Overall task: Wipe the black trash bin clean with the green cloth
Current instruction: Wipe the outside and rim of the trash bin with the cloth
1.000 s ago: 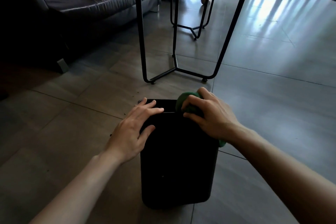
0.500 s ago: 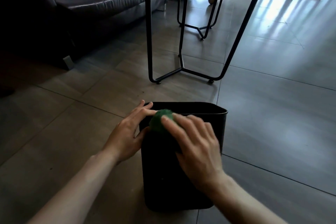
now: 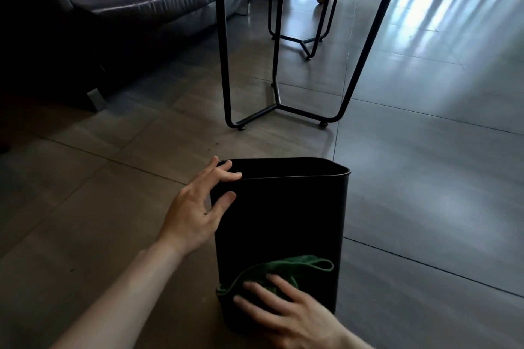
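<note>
black trash bin (image 3: pixel 279 218) stands upright on the near floor (image 3: pixel 107 207), left hand (image 3: pixel 195 215) bracing its rim with spread fingers so the right hand (image 3: pixel 286 317), fingers flat, presses the green cloth (image 3: pixel 283 267) low on its near wall.

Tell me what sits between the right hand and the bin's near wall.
The green cloth: in the head view, the right hand presses it with flat fingers against the lower near wall of the black trash bin.
</note>
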